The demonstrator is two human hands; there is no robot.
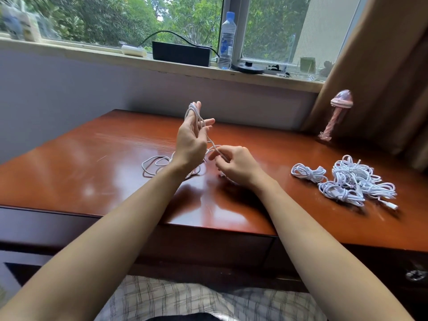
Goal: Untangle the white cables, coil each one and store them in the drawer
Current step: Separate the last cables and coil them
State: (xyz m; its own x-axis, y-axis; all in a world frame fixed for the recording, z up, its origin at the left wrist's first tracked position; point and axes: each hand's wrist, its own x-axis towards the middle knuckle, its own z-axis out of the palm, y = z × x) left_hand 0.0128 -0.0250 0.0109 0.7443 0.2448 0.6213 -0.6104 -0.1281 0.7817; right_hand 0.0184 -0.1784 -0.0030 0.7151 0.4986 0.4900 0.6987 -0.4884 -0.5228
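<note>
Left fingers: the left hand [191, 142] is raised with its palm turned toward the person. Its fingers [194, 112] are straight and spread, and turns of the white cable [196, 117] are wound round them. They serve as a spool and do not grip.
Right fingers: the right hand [236, 165] sits lower, just to the right of the left wrist. Its fingertips [214, 156] pinch the single strand that runs down from the wound turns, most likely to keep it taut and feed it on evenly.
Step in hand: this looks like one freed cable being coiled. Storing has not begun.
Below the left wrist: the unwound slack [154, 166] of the same cable lies in loose loops on the desk [81, 158], so it can be drawn up without snagging.
Well right of the right fingers: a heap of white cables [352, 181] rests on the desk. Some look bundled and others are knotted together. They appear to be set aside, out of the working strand's path.
Near edge, under the forearms: the dark drawer fronts [370, 260] appear closed. A metal handle [415, 275] shows at far right.
Surface: glossy red-brown wood that reflects the window light.
Beyond the fingers: a pale wall and a window sill [69, 52] carrying a black box [180, 53] and a water bottle [227, 40]. Trees show outside.
Far right: a brown curtain [382, 66], with a pink bottle [335, 114] just beside it.
</note>
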